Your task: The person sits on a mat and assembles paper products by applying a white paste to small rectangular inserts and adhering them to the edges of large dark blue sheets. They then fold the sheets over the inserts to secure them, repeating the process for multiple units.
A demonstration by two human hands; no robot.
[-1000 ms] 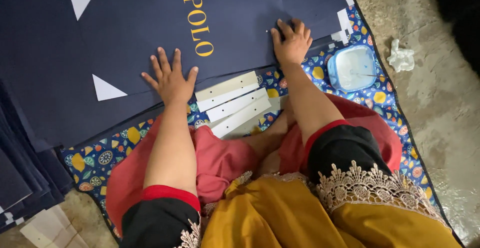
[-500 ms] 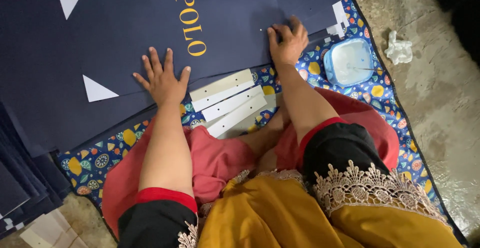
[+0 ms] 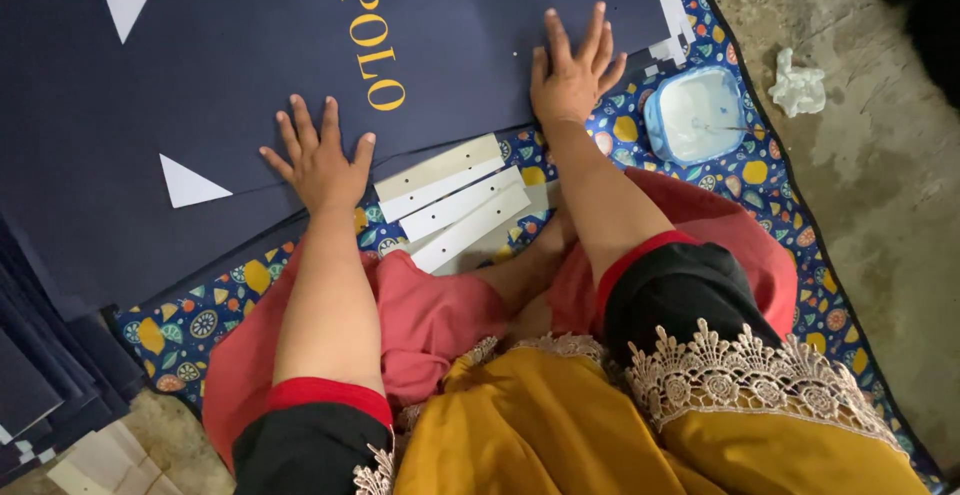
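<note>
Black short sleeves [image 3: 680, 290] with red cuffs and cream lace trim. Mustard-yellow garment [image 3: 560, 425] across the front. Coral-red trousers [image 3: 430, 315]. Bare forearms; both hands [image 3: 322, 160] without rings or bangles.

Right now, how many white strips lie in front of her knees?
4 white strips, side by side on the patterned mat between the left hand and right hand; more may hide beneath.

Since a second ago, I see my right hand [image 3: 572, 73] has slid up from the near edge of the navy sheet [image 3: 460, 65] onto its surface, fingers now spread flat, while my left hand [image 3: 322, 155] has barely shifted.
</note>
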